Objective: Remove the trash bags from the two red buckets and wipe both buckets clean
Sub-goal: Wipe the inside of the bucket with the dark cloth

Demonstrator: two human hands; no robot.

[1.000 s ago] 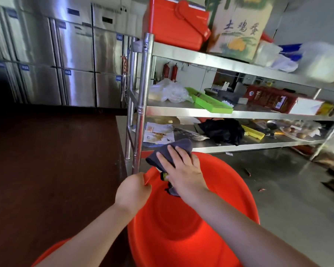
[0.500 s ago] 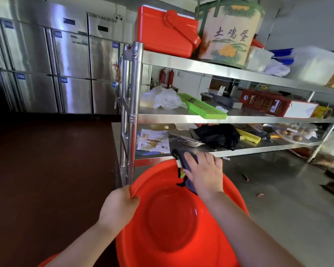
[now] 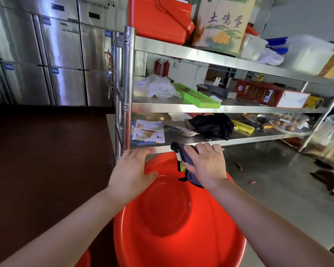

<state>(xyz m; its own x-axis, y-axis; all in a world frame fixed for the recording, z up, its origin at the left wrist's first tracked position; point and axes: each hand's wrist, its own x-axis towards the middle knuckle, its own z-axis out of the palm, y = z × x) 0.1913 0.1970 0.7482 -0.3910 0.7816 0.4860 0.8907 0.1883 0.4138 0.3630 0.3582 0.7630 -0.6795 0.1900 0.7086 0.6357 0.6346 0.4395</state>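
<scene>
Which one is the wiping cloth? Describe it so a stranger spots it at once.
Start at the steel shelf rack, then drop to the big red bucket tilted open below its lowest shelf. At the bucket's far rim, the right hand presses a dark grey cloth against the inner wall. A small yellow-green tag on it distinguishes it from the black bundle on the shelf above.

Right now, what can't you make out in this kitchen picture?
- Second red bucket, head view: only a sliver, cut off by the bottom edge and the left arm.
- Far rim of the red bucket: hidden by the right hand and grey cloth.
- Left hand grip: fingertips hidden behind the rim.
</scene>
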